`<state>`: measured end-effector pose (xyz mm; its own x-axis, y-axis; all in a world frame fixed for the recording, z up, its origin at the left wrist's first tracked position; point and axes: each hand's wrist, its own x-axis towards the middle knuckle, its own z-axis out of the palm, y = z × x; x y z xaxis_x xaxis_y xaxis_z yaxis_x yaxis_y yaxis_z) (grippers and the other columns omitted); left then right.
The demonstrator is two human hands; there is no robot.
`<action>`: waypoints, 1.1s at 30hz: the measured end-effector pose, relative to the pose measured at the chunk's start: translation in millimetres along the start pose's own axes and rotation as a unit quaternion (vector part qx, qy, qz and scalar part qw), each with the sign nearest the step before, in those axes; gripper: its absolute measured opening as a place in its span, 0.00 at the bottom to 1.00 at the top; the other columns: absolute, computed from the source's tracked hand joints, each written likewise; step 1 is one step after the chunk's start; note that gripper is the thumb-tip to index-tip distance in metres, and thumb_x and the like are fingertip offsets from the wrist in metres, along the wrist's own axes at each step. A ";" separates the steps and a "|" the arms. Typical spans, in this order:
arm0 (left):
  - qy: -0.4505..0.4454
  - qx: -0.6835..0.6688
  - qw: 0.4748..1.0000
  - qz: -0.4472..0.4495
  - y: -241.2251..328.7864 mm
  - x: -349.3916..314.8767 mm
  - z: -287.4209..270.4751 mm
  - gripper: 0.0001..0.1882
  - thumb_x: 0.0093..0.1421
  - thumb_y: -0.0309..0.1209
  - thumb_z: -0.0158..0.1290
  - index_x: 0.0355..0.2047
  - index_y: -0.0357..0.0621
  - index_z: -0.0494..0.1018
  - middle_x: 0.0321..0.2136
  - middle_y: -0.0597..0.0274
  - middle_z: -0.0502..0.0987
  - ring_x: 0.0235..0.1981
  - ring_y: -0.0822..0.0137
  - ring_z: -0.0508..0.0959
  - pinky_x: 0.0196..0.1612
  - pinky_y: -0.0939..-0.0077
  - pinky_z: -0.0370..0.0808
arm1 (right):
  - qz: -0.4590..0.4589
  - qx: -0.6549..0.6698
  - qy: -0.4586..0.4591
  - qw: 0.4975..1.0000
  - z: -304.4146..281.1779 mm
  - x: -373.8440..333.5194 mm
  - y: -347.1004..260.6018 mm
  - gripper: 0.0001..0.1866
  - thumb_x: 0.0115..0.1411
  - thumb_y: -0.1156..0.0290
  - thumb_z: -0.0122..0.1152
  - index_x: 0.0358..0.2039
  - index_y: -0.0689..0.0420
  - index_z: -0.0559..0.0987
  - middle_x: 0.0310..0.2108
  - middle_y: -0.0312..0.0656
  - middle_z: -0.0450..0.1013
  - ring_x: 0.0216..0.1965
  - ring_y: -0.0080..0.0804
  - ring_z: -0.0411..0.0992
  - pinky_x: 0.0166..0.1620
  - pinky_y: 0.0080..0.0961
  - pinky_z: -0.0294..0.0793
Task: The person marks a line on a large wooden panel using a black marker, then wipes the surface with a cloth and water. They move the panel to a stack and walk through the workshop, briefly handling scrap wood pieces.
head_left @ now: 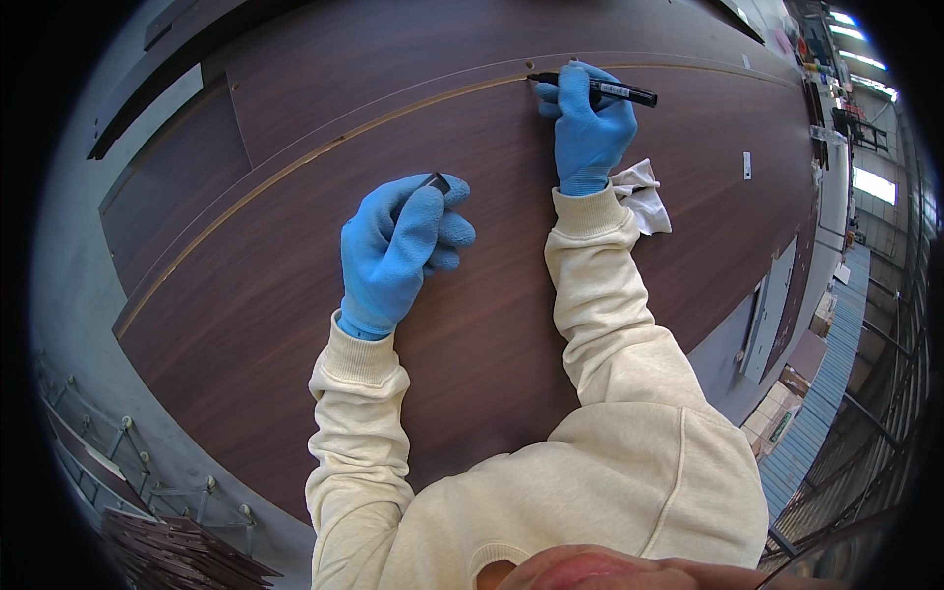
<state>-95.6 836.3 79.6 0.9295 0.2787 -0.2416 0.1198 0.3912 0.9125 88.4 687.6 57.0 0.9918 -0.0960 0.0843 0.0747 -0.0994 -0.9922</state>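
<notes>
My right hand point(596, 128), in a blue work glove, grips a black marker pen point(629, 92). The pen's tip meets or hovers just over the pale raw edge point(433, 99) of a dark brown wood-grain panel point(511, 246); I cannot tell if it touches. My left hand point(398, 246), gloved the same way, is raised above the panel's middle. Between its thumb and fingers is a small black piece point(438, 183), which looks like the marker's cap. A crumpled white cloth point(644, 197) lies on the panel beside my right wrist.
Another brown panel point(393, 49) lies beyond the pale edge. A small white label point(746, 165) is stuck on the near panel at right. Wheeled metal racks point(138, 452) and stacked brown boards point(177, 553) stand at lower left. Cardboard boxes point(772, 413) sit at the right.
</notes>
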 end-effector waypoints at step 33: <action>-0.007 -0.015 1.000 0.005 -4.6 -1.0 -1.6 0.17 0.73 0.38 0.52 0.50 0.35 0.76 0.40 0.53 0.85 0.32 0.70 0.85 0.28 0.81 0.82 | -0.014 0.027 -0.022 0.999 3.2 -3.7 -0.5 0.11 0.67 0.68 0.66 0.41 0.64 0.83 0.29 0.47 0.83 0.28 0.30 0.83 0.30 0.22 0.83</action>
<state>-97.6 835.6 75.1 0.9354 0.2705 -0.2276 0.1002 0.4143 0.9046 85.0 691.2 56.9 0.9928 -0.0511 0.1083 0.1060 -0.0468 -0.9933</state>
